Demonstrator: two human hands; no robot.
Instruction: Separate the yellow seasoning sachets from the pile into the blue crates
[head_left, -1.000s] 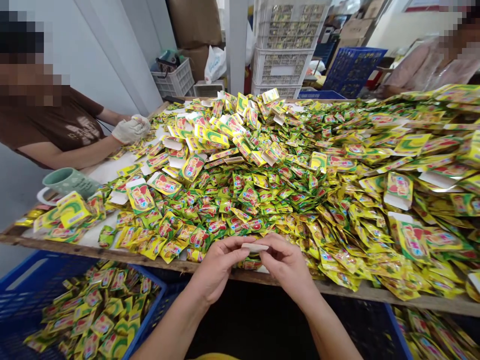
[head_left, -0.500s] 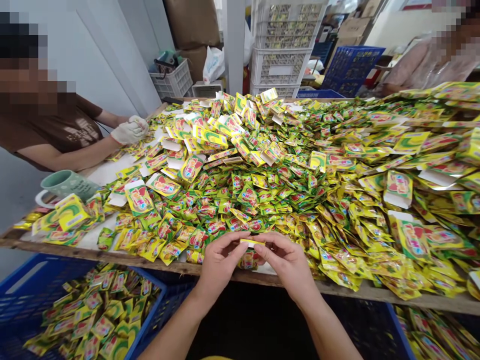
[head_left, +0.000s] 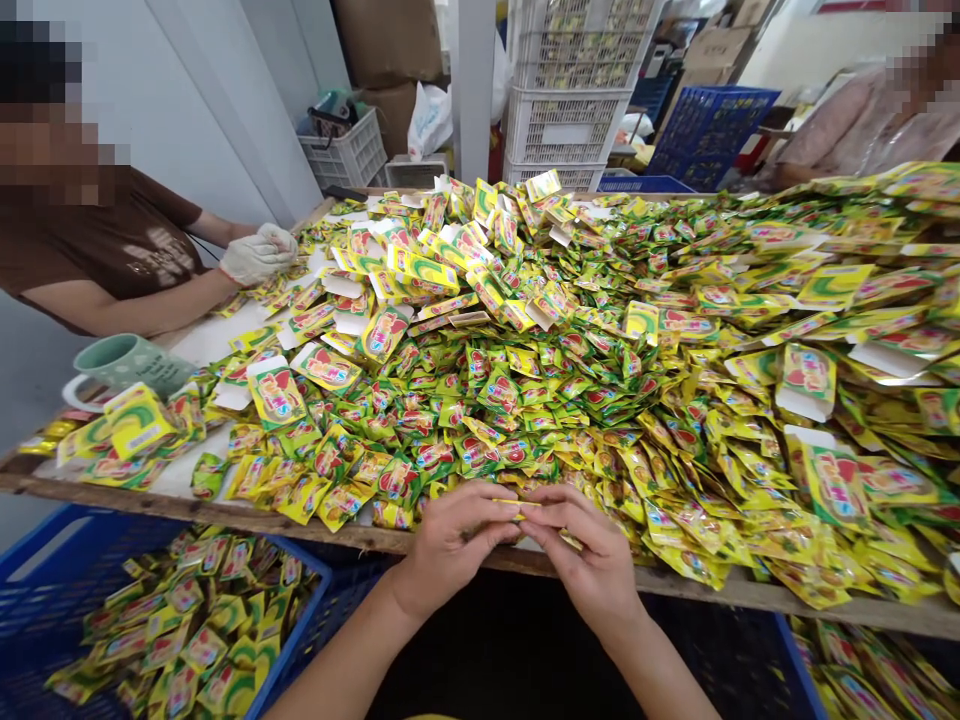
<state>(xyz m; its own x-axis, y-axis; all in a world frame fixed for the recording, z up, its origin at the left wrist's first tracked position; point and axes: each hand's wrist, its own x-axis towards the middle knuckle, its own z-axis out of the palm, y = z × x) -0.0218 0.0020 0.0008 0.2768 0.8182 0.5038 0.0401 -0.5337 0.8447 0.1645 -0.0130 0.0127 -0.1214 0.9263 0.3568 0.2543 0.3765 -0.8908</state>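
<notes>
left hand (head_left: 450,545) and right hand (head_left: 592,560) both pinching a flat yellow box (head_left: 517,503) just above table edge (head_left: 225,512) | step: likely folding it | next: needing steady two-sided pinch

The left hand (head_left: 450,545) and right hand (head_left: 592,565) are bare. The left arm (head_left: 337,660) and right arm (head_left: 660,670) are bare too, as far as they show. A yellow bit (head_left: 429,716) peeks in at the bottom edge; too little shows to tell what it is.
</notes>
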